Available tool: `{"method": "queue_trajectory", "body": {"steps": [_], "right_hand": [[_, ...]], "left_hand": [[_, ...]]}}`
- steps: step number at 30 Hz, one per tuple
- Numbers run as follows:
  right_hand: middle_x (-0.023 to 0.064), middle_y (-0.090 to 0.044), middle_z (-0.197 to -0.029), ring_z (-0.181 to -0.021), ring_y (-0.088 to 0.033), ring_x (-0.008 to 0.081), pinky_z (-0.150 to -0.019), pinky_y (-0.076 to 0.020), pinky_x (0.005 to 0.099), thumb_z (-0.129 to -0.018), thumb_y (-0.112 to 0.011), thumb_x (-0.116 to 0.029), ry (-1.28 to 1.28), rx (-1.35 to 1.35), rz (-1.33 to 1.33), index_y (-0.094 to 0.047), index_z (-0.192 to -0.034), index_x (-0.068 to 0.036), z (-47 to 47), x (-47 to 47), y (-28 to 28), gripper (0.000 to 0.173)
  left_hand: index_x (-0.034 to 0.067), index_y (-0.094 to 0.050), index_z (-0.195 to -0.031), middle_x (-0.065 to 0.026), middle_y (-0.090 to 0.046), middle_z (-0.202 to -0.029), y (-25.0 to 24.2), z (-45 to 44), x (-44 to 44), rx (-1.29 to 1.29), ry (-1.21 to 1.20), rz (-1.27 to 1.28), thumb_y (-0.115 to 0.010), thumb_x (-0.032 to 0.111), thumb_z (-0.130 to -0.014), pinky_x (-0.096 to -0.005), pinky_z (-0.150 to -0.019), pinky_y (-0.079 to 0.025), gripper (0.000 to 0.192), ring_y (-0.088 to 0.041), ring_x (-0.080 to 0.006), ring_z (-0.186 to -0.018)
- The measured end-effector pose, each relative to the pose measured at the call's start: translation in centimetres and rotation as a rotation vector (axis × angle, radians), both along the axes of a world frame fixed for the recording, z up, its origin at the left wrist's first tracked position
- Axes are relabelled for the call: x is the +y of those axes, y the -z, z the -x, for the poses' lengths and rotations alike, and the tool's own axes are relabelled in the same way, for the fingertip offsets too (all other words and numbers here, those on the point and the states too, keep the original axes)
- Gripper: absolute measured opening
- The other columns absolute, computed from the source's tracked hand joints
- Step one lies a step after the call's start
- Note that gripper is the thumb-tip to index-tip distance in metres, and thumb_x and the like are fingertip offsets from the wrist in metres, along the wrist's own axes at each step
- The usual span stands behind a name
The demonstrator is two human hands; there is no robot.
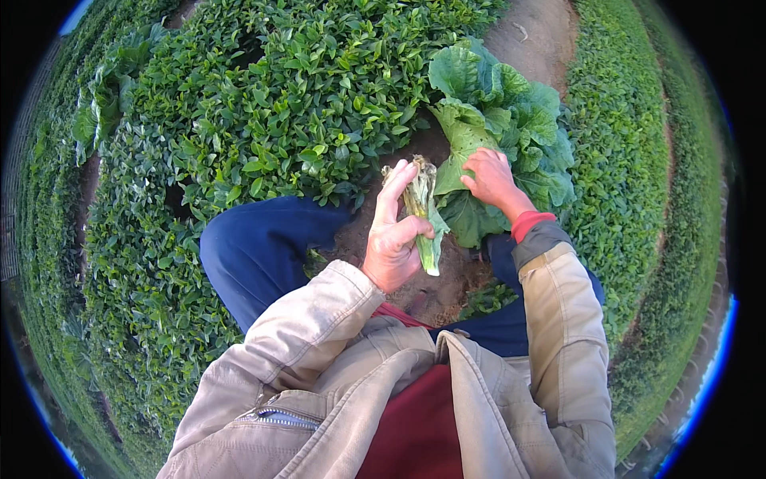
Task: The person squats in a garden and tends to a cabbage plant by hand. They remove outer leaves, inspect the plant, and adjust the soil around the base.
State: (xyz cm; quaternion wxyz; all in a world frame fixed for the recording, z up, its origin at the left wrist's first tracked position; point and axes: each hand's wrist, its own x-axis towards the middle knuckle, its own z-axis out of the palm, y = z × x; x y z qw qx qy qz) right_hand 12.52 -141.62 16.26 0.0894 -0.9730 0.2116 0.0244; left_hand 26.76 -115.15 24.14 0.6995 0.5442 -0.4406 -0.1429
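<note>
My left hand [392,239] is closed around a withered leaf [428,209], brown and shrivelled at its upper end and pale green at the lower end. The leaf is held upright over the soil between my knees. To its right, my right hand [491,179] lies against a broad outer leaf [464,135] of a large leafy cabbage plant [535,120]. Its fingers are bent and the thumb stands apart from them; whether they pinch the leaf I cannot tell. Small dark specks or holes dot that outer leaf. The plant's base is hidden by leaves and hand.
Dense, clipped green bushes [287,102] spread ahead and to the left, with another hedge row [622,179] on the right. A bare soil path [532,36] runs beyond the cabbage. My blue-trousered knee [263,251] presses near the left bushes. A second leafy plant [108,90] grows far left.
</note>
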Motion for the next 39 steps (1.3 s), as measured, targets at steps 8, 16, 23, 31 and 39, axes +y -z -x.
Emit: {"method": "queue_trajectory", "body": {"steps": [8, 16, 23, 31, 39], "right_hand": [[0.007, -0.07, -0.113, -0.127, -0.056, 0.0295, -0.109, -0.0392, 0.0479, -0.083, -0.08, -0.027, 0.019, 0.018, -0.005, -0.078, -0.101, -0.011, 0.8, 0.1, -0.1, 0.024], [0.0069, -0.07, -0.109, -0.124, -0.058, 0.0293, -0.106, -0.0405, 0.0469, -0.082, -0.08, -0.026, 0.011, -0.028, 0.004, -0.078, -0.099, -0.011, 1.1, 0.2, 0.1, 0.023], [0.0065, -0.071, -0.112, -0.125, -0.058, 0.0293, -0.107, -0.041, 0.0471, -0.083, -0.08, -0.026, -0.003, -0.013, -0.011, -0.078, -0.101, -0.01, 1.3, -0.2, -0.1, 0.024], [0.0083, -0.071, -0.123, -0.132, -0.056, 0.0298, -0.112, -0.0401, 0.0474, -0.085, -0.08, -0.022, -0.016, -0.032, -0.054, -0.077, -0.108, -0.01, 1.6, -0.7, -0.2, 0.027], [0.0106, -0.072, -0.119, -0.127, -0.059, 0.0331, -0.112, -0.0421, 0.0477, -0.086, -0.079, -0.018, -0.079, -0.133, -0.066, -0.076, -0.107, -0.007, 2.5, -1.8, -0.8, 0.025]], "left_hand": [[0.012, -0.055, -0.085, -0.0242, -0.026, -0.17, -6.0, -2.6, 2.9, 0.286, 0.097, 0.04, -0.088, 0.005, -0.084, -0.0485, -0.126, -0.027, 0.034, -0.025, -0.0408, -0.16], [0.011, -0.05, -0.089, -0.0319, -0.027, -0.167, -6.9, -2.9, 3.2, 0.045, 0.14, 0.041, -0.089, 0.006, -0.081, -0.0523, -0.127, -0.023, 0.041, -0.029, -0.0456, -0.157], [0.011, -0.044, -0.085, -0.0312, -0.054, -0.149, -10.3, -6.2, 6.8, 0.178, 0.106, 0.099, -0.081, 0.011, -0.091, -0.0538, -0.123, -0.033, 0.037, -0.045, -0.0452, -0.148], [0.005, -0.044, -0.081, -0.0186, -0.066, -0.134, -10.4, -9.8, 30.5, -0.301, -0.63, -0.726, -0.068, -0.008, -0.09, -0.0412, -0.109, -0.046, 0.028, -0.061, -0.0288, -0.128], [0.005, -0.076, -0.083, -0.0144, -0.073, -0.075, -11.5, -8.8, 30.8, -0.33, -0.086, -1.68, -0.087, 0.026, -0.077, -0.0428, -0.067, -0.057, 0.024, -0.073, -0.0336, -0.072]]}}
